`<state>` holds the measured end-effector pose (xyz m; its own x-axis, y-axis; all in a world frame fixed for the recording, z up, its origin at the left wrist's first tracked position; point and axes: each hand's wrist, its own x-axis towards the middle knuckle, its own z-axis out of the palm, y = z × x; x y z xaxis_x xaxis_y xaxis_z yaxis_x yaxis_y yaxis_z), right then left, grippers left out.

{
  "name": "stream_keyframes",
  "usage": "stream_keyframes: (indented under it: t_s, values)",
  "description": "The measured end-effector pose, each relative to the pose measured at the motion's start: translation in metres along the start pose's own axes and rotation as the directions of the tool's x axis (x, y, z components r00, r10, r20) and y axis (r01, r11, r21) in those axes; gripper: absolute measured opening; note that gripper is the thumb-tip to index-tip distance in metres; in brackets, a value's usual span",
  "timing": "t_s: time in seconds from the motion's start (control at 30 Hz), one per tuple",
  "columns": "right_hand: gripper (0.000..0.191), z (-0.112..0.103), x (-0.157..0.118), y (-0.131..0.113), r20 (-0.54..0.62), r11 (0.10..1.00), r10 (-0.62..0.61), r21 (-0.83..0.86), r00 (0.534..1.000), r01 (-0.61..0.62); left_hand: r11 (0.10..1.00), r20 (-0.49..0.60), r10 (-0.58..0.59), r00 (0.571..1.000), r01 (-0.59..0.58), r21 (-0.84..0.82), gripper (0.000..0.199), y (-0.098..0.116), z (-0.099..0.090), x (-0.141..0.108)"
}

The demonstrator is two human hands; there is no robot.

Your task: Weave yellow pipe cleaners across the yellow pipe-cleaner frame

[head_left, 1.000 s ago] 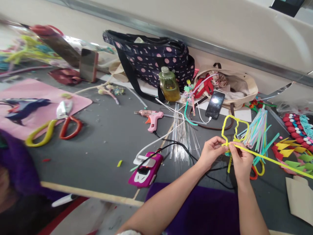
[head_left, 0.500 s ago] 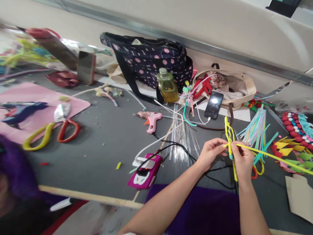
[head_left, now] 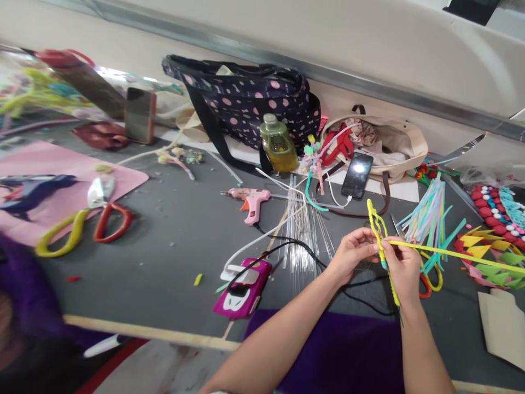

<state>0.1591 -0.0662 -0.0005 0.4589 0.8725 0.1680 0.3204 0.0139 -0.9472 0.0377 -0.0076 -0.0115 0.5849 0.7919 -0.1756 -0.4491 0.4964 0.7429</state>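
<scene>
A looped, twisted yellow pipe-cleaner piece stands between my hands, its upper end leaning left. My left hand is closed, thumb and fingertips pinching the piece from the left at its middle. From the right, my right hand pinches it too, fingers curled and partly hidden. A long yellow strand runs out from between the fingers to the right edge. Below the grip, a small teal bit shows on the piece, and its fuzzy lower stem ends in a thin green tail.
Behind my right hand lie pastel pipe cleaners and scissors. Left of my hands are clear sticks, a pink glue gun with its black cord, and a magenta power strip. Bags, a bottle and a phone stand behind.
The looped top of the yellow piece has tipped to the left, and the strand on the right lies a little flatter. Both hands keep their pinch. The view has shifted slightly.
</scene>
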Motion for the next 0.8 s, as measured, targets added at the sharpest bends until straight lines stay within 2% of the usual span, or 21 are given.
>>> stream_keyframes:
  t_s: [0.17,0.33,0.43,0.53,0.63,0.7,0.8]
  values:
    - [0.024,0.0002,0.001,0.0048,-0.003,0.992,-0.077,-0.101,0.997,0.077,1.0,-0.012,0.016,1.0,-0.016,0.026,0.032,0.0016,0.0005,-0.0007]
    - [0.023,-0.0009,0.0006,0.0049,0.012,0.987,-0.116,-0.113,0.993,0.116,0.999,-0.023,0.034,0.999,-0.034,0.001,0.032,0.0014,0.0011,-0.0004]
    - [0.019,-0.001,-0.0007,0.0031,0.008,0.97,-0.184,-0.159,0.983,0.182,0.999,-0.02,0.035,0.999,-0.035,-0.011,0.031,0.0019,0.001,-0.0002]
    - [0.015,-0.0002,-0.0013,0.0016,0.01,0.913,-0.323,-0.26,0.946,0.314,0.999,-0.029,0.041,0.999,-0.041,-0.009,0.03,0.0027,0.0009,-0.0002]
    - [0.011,0.0007,-0.0012,0.0004,0.025,0.82,-0.467,-0.361,0.884,0.443,0.999,-0.048,0.048,0.998,-0.049,-0.012,0.027,0.0035,0.0014,-0.0005]
    - [0.01,0.0009,-0.0011,-0.0006,0.042,0.77,-0.525,-0.401,0.85,0.496,0.998,-0.062,0.058,0.996,-0.059,-0.017,0.026,0.0041,0.0021,-0.0011]
    - [0.008,0.0006,-0.0013,-0.0027,0.07,0.733,-0.559,-0.424,0.826,0.532,0.996,-0.097,0.081,0.992,-0.084,-0.025,0.024,0.005,0.0029,-0.002]
